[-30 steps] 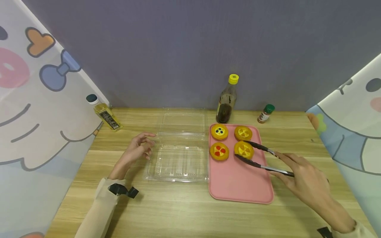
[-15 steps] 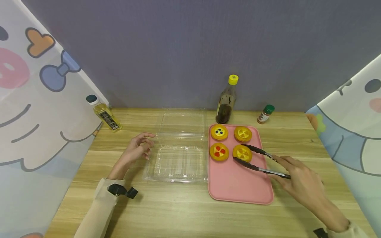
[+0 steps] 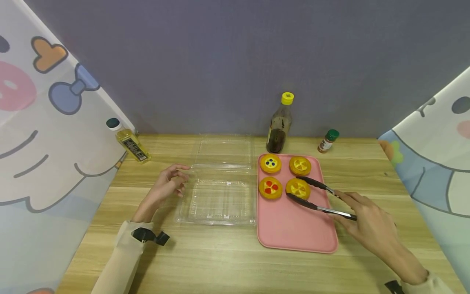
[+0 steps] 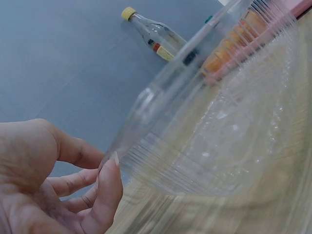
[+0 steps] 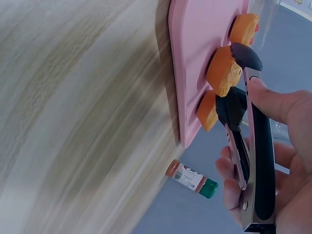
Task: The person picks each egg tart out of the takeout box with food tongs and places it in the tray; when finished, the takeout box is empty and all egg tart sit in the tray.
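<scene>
A clear plastic clamshell box (image 3: 220,204) lies with its lid (image 3: 225,151) folded back. My left hand (image 3: 169,183) is at its left side, thumb and forefinger pinching the rim, as the left wrist view shows. My right hand (image 3: 372,222) grips black-and-silver tongs (image 5: 261,161). The tongs' tips lie on either side of an egg tart (image 3: 298,189) with yellow wedges, on the pink tray (image 3: 293,232). In the right wrist view this tart (image 5: 224,70) appears slightly above the tray. Beside it sit a red-topped tart (image 3: 270,188), a blueberry-topped tart (image 3: 270,163) and another wedge-topped tart (image 3: 300,165).
Behind the tray stands a dark sauce bottle (image 3: 279,128) with a yellow cap. A small green-capped spice jar (image 3: 328,141) is at the back right. An oil bottle (image 3: 131,143) stands at the back left. A grey wall (image 3: 205,69) closes off the rear.
My right hand has moved a little to the left with the tongs, and the tart between their tips has shifted slightly left and nearer. My left hand has barely moved.
</scene>
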A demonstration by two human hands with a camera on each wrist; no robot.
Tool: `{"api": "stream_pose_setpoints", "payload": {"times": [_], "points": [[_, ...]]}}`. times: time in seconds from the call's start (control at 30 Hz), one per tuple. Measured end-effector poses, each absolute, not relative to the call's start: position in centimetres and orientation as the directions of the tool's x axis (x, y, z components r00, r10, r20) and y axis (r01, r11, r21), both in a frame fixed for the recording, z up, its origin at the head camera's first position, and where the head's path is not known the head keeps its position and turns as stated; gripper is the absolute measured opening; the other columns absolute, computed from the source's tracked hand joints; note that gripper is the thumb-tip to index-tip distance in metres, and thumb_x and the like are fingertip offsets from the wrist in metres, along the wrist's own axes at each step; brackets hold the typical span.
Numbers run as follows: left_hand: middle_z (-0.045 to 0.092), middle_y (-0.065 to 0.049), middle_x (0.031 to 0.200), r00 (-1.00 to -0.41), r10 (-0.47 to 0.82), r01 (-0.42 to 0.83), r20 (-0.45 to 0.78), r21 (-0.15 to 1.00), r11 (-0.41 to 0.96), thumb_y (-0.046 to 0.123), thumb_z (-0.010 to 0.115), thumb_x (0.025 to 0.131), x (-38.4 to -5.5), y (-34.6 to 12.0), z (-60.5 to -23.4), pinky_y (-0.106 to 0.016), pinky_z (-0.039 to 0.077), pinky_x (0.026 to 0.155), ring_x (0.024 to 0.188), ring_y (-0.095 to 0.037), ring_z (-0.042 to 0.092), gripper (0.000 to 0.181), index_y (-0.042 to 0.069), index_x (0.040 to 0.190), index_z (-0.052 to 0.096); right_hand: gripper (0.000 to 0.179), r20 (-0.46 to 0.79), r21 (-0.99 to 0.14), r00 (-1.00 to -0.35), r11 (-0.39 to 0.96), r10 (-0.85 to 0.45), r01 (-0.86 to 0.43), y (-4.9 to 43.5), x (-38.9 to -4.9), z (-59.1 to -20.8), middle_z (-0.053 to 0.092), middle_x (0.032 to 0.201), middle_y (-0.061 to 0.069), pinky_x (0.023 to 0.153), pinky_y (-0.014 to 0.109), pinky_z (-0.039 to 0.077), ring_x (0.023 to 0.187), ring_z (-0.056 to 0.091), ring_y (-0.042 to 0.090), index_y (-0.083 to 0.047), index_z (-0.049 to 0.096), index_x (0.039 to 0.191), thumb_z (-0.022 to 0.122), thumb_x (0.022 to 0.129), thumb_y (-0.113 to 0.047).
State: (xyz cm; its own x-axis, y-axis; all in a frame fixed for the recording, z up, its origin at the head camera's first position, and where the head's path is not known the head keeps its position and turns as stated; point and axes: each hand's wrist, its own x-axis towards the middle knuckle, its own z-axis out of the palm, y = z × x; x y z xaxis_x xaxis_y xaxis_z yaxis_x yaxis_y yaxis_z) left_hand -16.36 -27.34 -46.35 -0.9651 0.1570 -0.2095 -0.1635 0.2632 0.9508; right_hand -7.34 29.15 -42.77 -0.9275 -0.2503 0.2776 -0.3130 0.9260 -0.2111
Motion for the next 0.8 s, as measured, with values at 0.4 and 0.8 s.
{"api": "stream_pose_setpoints", "payload": {"times": [0.4, 0.8], "points": [[0.059, -0.013, 0.105, -0.964, 0.148, -0.178, -0.222, 0.948, 0.265, 0.005, 0.052, 0.105, -16.3, -27.3, -46.0, -0.026, 0.058, 0.054, 0.067, -0.013, 0.062, 0.041, 0.0, 0.146, 0.047, 0.08, 0.411, -0.229, -0.876, 0.902, -0.252, -0.367, 29.3, -6.9, -42.1, 0.072, 0.12, 0.013, 0.042, 0.024, 0.038, 0.078, 0.072, 0.033, -0.015, 0.067, 0.139, 0.098, 0.066, -0.027], [0.059, -0.012, 0.104, -0.963, 0.13, -0.186, -0.235, 0.934, 0.306, 0.004, 0.053, 0.104, -16.3, -27.0, -45.7, -0.028, 0.059, 0.055, 0.067, -0.016, 0.064, 0.041, -0.002, 0.145, 0.048, 0.078, 0.499, -0.296, -0.857, 0.904, -0.13, -0.309, 31.9, -8.0, -42.8, 0.073, 0.107, 0.02, 0.044, 0.025, 0.039, 0.067, 0.066, 0.036, -0.006, 0.069, 0.134, 0.098, 0.063, -0.021]]}}
